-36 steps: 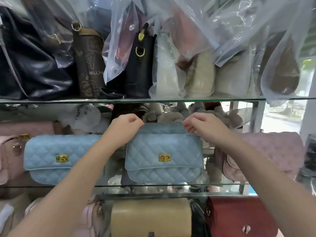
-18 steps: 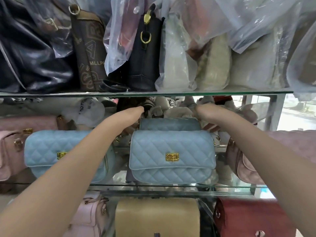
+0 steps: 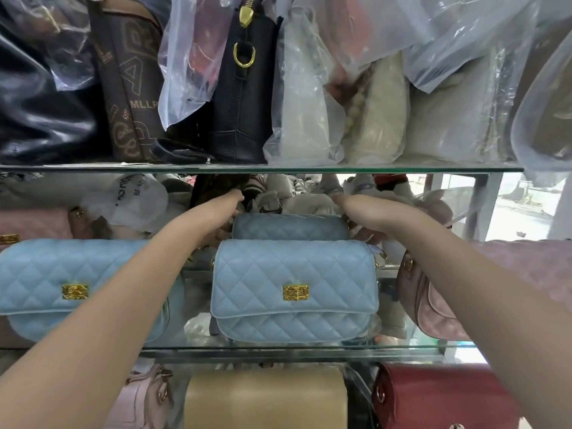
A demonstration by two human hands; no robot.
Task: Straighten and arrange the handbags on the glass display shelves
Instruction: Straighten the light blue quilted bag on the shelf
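Note:
Two light blue quilted handbags with gold clasps stand on the middle glass shelf (image 3: 278, 348): one in front at centre (image 3: 294, 289) and one at the left (image 3: 62, 286). A third blue quilted bag (image 3: 289, 226) sits behind the centre one. My left hand (image 3: 227, 209) reaches past the front bag to the rear bag's left end, my right hand (image 3: 351, 209) to its right end. The fingers of both hands curl down out of sight behind the bags. A dusty pink quilted bag (image 3: 507, 274) stands at the right, partly behind my right forearm.
The top shelf (image 3: 309, 168) holds black, brown and cream bags, several in clear plastic. Wrapped items crowd the back of the middle shelf. Below are a tan bag (image 3: 266, 397), a red bag (image 3: 439, 397) and a pale pink bag (image 3: 145, 397). A pink bag (image 3: 34, 222) stands at far left.
Both hands left the top of the front centre blue bag and reached deeper, to the ends of the blue bag behind it. The view has moved closer to the shelves.

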